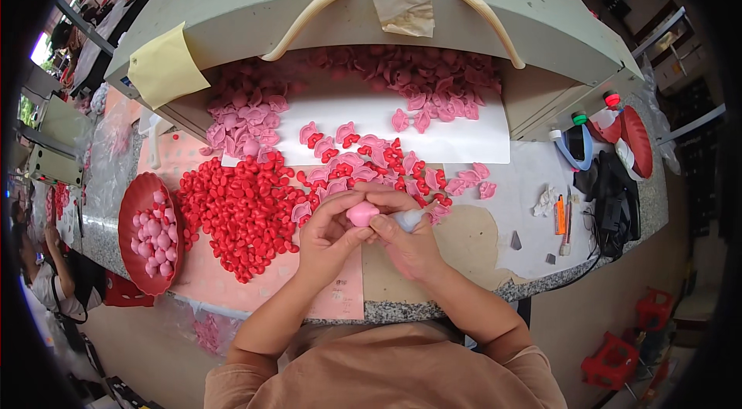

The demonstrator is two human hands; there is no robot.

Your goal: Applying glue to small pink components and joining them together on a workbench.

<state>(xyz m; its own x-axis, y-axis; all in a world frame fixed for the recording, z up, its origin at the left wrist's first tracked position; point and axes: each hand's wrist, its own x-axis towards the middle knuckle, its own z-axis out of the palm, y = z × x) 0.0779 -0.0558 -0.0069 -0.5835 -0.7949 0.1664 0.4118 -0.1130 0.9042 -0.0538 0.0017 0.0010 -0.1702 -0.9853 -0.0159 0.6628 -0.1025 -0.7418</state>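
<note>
Close to my body at the table's front, my two hands meet. In the fingers of my left hand (328,233) is a smooth, rounded pink plastic piece (362,213). Closed around a small whitish squeeze bottle (410,218), my right hand (411,247) touches the pink piece with its fingertips. The bottle's tip is hidden by the fingers. Just beyond the hands lie pink, wing-shaped parts with red pieces (352,169). A large heap of glossy red pieces (247,212) spreads to the left of my left hand.
A red bowl (130,254) of pink balls stands at the left. More pink parts (247,115) pile under a grey box-like hood (309,23). At right lie an orange cutter (559,216), a brush (568,227), a blue holder (573,148) and a black bag (618,196).
</note>
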